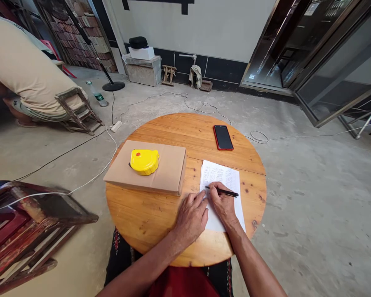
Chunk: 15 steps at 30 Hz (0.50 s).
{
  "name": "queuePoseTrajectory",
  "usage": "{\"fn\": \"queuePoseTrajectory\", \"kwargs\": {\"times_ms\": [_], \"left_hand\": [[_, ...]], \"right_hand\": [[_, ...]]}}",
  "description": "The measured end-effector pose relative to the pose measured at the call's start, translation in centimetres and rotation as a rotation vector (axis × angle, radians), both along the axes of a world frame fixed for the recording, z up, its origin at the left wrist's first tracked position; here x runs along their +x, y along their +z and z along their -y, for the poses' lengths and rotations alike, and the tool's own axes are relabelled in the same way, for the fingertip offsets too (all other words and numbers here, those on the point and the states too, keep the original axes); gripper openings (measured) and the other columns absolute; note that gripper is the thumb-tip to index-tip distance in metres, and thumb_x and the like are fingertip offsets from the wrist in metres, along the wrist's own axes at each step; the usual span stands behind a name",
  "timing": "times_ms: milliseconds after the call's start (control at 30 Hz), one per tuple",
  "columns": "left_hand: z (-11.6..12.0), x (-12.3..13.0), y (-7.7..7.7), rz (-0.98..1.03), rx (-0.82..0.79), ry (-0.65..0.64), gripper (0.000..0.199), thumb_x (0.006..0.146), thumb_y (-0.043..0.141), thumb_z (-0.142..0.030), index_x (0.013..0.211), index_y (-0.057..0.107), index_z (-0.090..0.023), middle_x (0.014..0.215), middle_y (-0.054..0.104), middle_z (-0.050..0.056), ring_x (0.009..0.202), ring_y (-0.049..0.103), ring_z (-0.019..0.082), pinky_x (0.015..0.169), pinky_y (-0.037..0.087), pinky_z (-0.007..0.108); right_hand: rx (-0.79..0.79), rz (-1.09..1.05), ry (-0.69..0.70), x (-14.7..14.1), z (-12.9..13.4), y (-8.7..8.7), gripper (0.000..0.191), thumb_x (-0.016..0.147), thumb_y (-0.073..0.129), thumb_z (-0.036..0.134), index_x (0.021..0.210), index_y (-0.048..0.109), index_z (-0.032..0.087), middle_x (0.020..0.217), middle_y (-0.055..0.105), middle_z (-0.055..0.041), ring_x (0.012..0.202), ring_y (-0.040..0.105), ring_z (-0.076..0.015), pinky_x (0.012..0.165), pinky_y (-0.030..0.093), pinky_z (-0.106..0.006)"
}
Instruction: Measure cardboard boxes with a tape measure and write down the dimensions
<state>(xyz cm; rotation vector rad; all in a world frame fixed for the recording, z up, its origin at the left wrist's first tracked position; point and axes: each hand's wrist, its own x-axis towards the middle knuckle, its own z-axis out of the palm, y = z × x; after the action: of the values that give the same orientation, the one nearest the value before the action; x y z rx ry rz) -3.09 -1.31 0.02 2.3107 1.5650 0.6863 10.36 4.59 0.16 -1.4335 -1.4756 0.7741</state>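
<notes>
My right hand (223, 204) grips a black pen (230, 192), its tip at the left part of a white sheet of paper (236, 214). Rows of handwriting too small to read cover the upper half of the sheet. Resting flat at the paper's left edge, my left hand (191, 216) has its fingers stretched out, the tips on the sheet close to the pen tip. To the left lies a closed cardboard box (170, 165) with a yellow tape measure (144, 161) on top. A phone with a red case edge (223, 137) lies beyond the paper, screen dark.
Everything rests on a round wooden table (151, 222). A wooden chair (34, 231) stands at the lower left. Farther off, a person (27, 70) sits bent over on a small stool (78, 109), near a plastic bottle (97, 95). Cables (116, 126) run across the floor.
</notes>
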Motion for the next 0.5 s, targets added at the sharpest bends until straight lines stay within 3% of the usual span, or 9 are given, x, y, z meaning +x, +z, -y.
{"fn": "queuePoseTrajectory", "kwargs": {"times_ms": [500], "left_hand": [[0.01, -0.01, 0.05, -0.049, -0.010, -0.023, 0.035, 0.090, 0.052, -0.015, 0.123, 0.061, -0.020, 0.144, 0.055, 0.004, 0.110, 0.051, 0.028, 0.095, 0.050, 0.047]], "right_hand": [[-0.008, -0.065, -0.046, 0.39, 0.06, -0.02, 0.024, 0.086, 0.052, 0.037, 0.072, 0.059, 0.019, 0.059, 0.053, 0.0019, 0.054, 0.045, -0.0136, 0.051, 0.039, -0.025]]}}
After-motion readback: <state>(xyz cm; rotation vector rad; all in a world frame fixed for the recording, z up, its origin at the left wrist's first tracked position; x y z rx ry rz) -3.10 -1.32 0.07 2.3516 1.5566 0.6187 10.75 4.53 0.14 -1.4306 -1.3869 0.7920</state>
